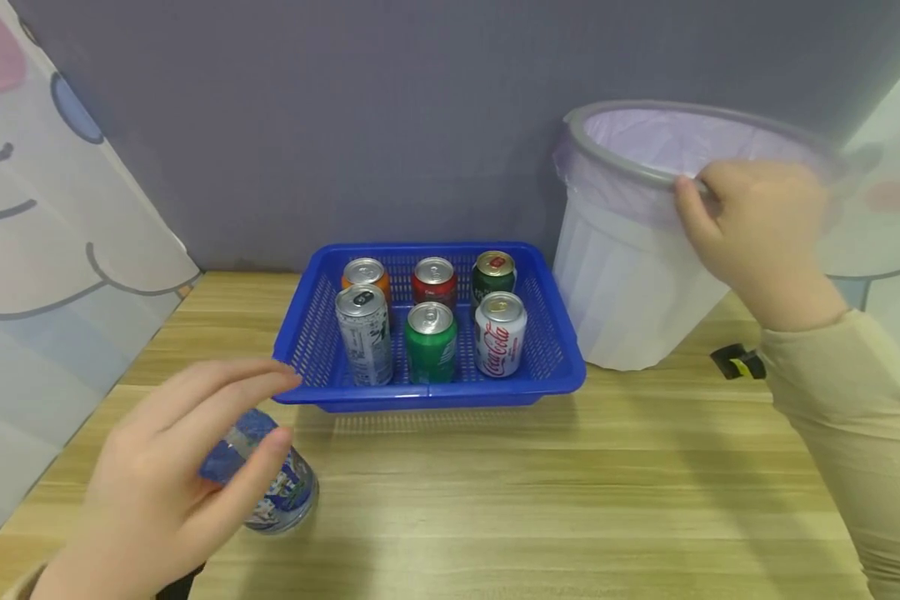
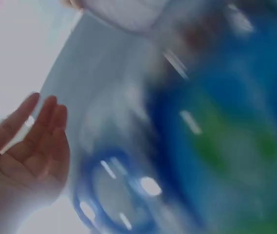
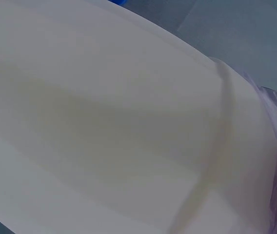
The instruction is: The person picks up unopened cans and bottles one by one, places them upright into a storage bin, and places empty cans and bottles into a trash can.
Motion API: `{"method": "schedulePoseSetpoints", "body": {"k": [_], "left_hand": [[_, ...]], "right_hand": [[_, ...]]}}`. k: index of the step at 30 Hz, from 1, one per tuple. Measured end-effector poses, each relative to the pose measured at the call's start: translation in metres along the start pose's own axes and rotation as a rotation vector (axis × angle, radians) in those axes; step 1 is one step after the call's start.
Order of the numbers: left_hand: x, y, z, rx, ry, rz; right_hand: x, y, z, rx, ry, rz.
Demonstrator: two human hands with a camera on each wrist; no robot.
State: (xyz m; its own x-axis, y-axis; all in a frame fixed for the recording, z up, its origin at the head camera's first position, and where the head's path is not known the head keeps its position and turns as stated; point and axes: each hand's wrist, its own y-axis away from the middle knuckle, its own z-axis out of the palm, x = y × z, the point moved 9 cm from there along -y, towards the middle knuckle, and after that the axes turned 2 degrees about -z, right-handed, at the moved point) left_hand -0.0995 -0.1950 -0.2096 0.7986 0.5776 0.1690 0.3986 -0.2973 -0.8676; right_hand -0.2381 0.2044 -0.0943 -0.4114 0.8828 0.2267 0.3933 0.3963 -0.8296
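In the head view my right hand [image 1: 765, 225] grips the grey rim of a white trash bin [image 1: 622, 283], which has a pale purple bag folded over its edge. The bin leans to the right. My left hand [image 1: 180, 458] is at the lower left, fingers loosely extended and thumb apart. Behind it stands a clear plastic bottle with a blue label [image 1: 288, 492], its upper part covered by the hand. The left wrist view has the hand [image 2: 31, 146] spread beside the blurred bottle [image 2: 236, 141]. Bin wall [image 3: 128, 126] fills the right wrist view.
A blue plastic basket [image 1: 435, 396] holds several drink cans, among them a green can [image 1: 431, 350] and a white Coca-Cola can [image 1: 501, 337]. A small black strap-like item [image 1: 735, 362] lies right of the bin. A grey panel [image 1: 390, 125] rises behind the wooden table [image 1: 510, 500].
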Motion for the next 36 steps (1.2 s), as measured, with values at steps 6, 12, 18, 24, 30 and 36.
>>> {"method": "schedulePoseSetpoints", "body": {"k": [6,12,18,24,30,36], "left_hand": [[-0.012,-0.013,-0.024,0.032,0.076,-0.070],[-0.037,-0.009,-0.024,-0.071,0.072,-0.213],[-0.050,-0.006,-0.018,-0.184,0.085,-0.298],[-0.053,-0.005,-0.008,-0.268,0.134,-0.330],[-0.059,0.000,0.000,-0.362,0.182,-0.396],[-0.066,0.009,0.008,-0.435,0.272,-0.407]], "right_hand": [[0.001,0.001,0.003,-0.007,0.006,0.001],[0.001,0.001,0.003,-0.024,0.009,0.004],[0.001,0.001,0.003,-0.008,0.024,0.001],[0.001,0.001,0.003,-0.036,0.036,0.010],[0.001,0.001,0.002,-0.015,0.037,0.007],[0.002,0.002,0.003,-0.003,0.035,0.001]]}}
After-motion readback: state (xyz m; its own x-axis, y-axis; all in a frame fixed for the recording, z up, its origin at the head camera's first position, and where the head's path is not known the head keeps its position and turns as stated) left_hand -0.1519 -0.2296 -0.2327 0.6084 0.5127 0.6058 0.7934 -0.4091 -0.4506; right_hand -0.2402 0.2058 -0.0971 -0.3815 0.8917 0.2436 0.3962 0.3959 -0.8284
